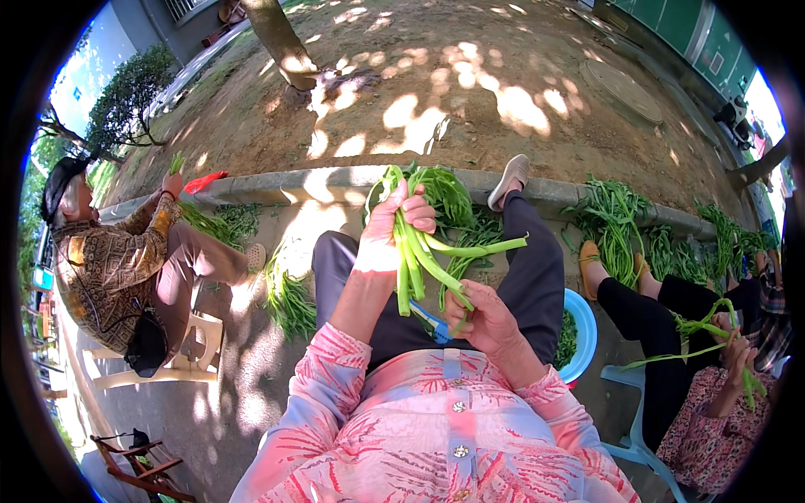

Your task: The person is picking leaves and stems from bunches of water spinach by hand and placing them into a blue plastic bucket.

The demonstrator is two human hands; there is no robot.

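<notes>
My left hand (401,214) is closed round a bunch of water spinach (411,267), its thick pale-green stems pointing down toward my lap and its leaves fanning out behind the fist. One stem sticks out to the right. My right hand (486,318) pinches the lower end of a stem between thumb and fingertips. Beside those fingers a blue-and-white object (432,323) shows in part; what it is and whether I hold it, I cannot tell. More leafy greens (478,235) lie on the ground between my feet.
By my right leg stands a light-blue basin (589,335) with greens inside. Leafy heaps lie along the kerb (327,180), left (288,298) and right (616,218). A person (117,251) sits at left on a stool (197,352); another (713,419) handles stems at right.
</notes>
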